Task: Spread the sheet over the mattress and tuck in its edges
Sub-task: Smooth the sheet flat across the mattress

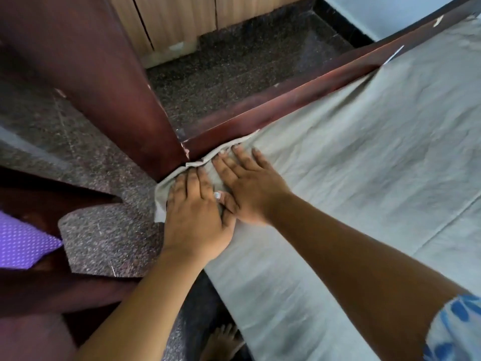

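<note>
A pale grey-green sheet (pixel 364 162) covers the mattress across the right half of the view. Both my hands are at the mattress corner where the dark wooden bed rail (pixel 286 100) meets the post (pixel 104 87). My left hand (pixel 195 217) lies palm down on the corner, fingertips at the bunched edge of the sheet. My right hand (pixel 250 186) lies flat beside it, fingers straight and spread, pressing the sheet near the rail. A loose flap of sheet (pixel 161 201) hangs off the corner to the left of my left hand.
Speckled dark granite floor (pixel 234 61) lies beyond the rail and to the left. Light wooden cupboard doors (pixel 169 19) stand at the top. A purple dotted cloth (pixel 20 241) shows at the left edge. My bare foot (pixel 221 342) is on the floor below.
</note>
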The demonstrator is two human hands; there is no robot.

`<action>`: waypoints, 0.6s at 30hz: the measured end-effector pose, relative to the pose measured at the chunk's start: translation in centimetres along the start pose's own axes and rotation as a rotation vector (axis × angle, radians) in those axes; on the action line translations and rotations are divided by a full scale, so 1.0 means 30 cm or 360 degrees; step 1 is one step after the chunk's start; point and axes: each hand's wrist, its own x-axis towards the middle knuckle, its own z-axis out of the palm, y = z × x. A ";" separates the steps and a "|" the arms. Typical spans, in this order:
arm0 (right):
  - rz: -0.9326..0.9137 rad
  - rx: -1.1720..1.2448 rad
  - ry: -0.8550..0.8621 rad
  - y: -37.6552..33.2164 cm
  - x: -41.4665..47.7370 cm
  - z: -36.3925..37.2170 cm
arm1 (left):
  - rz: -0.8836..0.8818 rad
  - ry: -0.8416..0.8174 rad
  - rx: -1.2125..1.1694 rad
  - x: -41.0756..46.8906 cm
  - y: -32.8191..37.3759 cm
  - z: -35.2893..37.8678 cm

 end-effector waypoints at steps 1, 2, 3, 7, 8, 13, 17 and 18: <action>0.0012 0.0001 0.0023 -0.008 -0.008 0.007 | -0.0002 -0.0008 0.0017 -0.004 -0.006 0.004; 0.0033 0.0014 0.0063 -0.016 -0.016 0.008 | -0.0007 0.0008 0.0009 -0.004 -0.010 0.003; 0.0058 0.0030 0.0093 -0.022 -0.015 0.001 | -0.0021 0.0027 -0.0013 0.001 -0.012 -0.002; 0.0114 0.0032 -0.0103 -0.021 0.035 -0.054 | -0.0160 -0.0117 -0.0246 0.045 -0.017 -0.013; 0.0147 0.0009 -0.0178 -0.027 0.051 -0.068 | -0.0186 -0.0161 -0.0311 0.055 -0.026 -0.012; 0.0378 -0.0208 -0.0378 -0.092 0.138 -0.136 | -0.0098 -0.0299 -0.0502 0.087 -0.080 -0.043; 0.0544 0.0013 -0.0186 -0.187 0.076 -0.116 | -0.0019 -0.0116 -0.0433 0.018 -0.086 -0.045; 0.0503 0.0095 -0.0069 -0.195 0.038 -0.101 | 0.0021 0.0052 -0.0325 -0.009 -0.079 -0.049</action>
